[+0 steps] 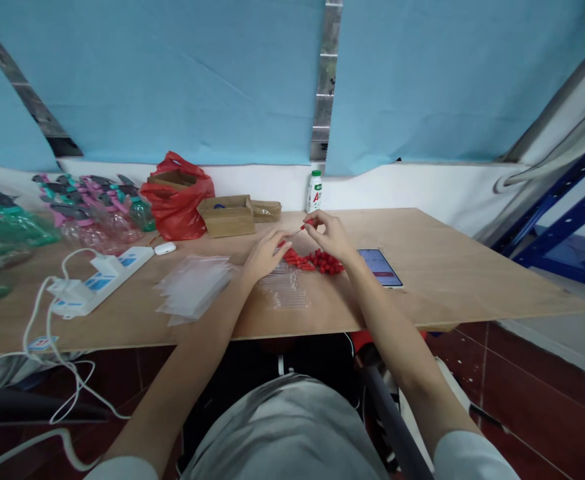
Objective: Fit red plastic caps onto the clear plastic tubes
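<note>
Pinching red piece (303,227) in nearly closed right hand (331,235), near pile (326,262); seemingly steadying rod (296,233) with left hand (263,255), can't tell how firmly; could drop red piece through slipping.

Wooden tabletop (447,267), glossy plastic carrier bag (180,215)

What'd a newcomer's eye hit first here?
Likely the bright red pieces heaped near the middle of the table, close to the left hand and right hand. Then the red plastic bag at the back, left of centre, and the big blue sheets hanging behind.
</note>
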`<control>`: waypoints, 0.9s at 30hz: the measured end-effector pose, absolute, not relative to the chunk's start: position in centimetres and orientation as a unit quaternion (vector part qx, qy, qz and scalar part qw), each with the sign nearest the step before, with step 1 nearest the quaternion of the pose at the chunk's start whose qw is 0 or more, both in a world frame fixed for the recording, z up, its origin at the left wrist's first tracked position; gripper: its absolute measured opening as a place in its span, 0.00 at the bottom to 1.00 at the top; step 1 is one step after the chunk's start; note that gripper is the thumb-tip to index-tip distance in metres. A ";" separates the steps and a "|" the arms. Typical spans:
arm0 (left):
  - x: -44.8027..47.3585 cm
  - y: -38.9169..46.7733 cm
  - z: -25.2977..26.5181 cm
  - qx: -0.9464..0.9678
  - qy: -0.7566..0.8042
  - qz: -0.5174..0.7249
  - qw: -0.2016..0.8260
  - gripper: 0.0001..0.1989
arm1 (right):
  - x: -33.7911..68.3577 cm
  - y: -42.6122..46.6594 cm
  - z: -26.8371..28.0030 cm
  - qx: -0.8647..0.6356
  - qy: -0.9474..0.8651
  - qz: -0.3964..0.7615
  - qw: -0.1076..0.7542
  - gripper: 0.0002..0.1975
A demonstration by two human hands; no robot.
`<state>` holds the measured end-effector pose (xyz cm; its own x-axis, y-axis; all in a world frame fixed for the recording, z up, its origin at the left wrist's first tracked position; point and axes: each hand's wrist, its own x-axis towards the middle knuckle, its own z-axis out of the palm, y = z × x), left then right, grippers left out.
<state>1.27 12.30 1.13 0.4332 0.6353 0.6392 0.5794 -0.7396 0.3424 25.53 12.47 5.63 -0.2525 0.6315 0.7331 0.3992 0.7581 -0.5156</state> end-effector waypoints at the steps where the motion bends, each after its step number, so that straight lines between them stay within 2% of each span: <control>1: 1.3 12.2 1.3 0.847 0.357 0.393 0.027 0.18 | 25.2 12.4 5.5 -0.310 -0.790 0.123 0.514 0.08; 4: 1.5 11.8 1.5 0.850 0.364 0.379 0.021 0.18 | 24.2 12.6 4.7 -0.285 -0.809 0.164 0.486 0.08; 8: 1.4 11.7 1.4 0.842 0.381 0.374 0.078 0.18 | 23.3 13.0 3.8 -0.285 -0.805 0.211 0.476 0.10; 13: 1.3 11.6 1.2 0.846 0.397 0.344 0.094 0.19 | 23.3 13.0 3.6 -0.282 -0.805 0.235 0.466 0.13; 21: 2.2 11.8 1.6 0.837 0.421 0.337 0.094 0.21 | 23.0 14.7 2.9 -0.331 -0.704 0.364 0.513 0.20; 27: 2.8 12.0 1.6 0.829 0.425 0.344 0.116 0.21 | 22.5 15.3 2.3 -0.355 -0.667 0.359 0.548 0.19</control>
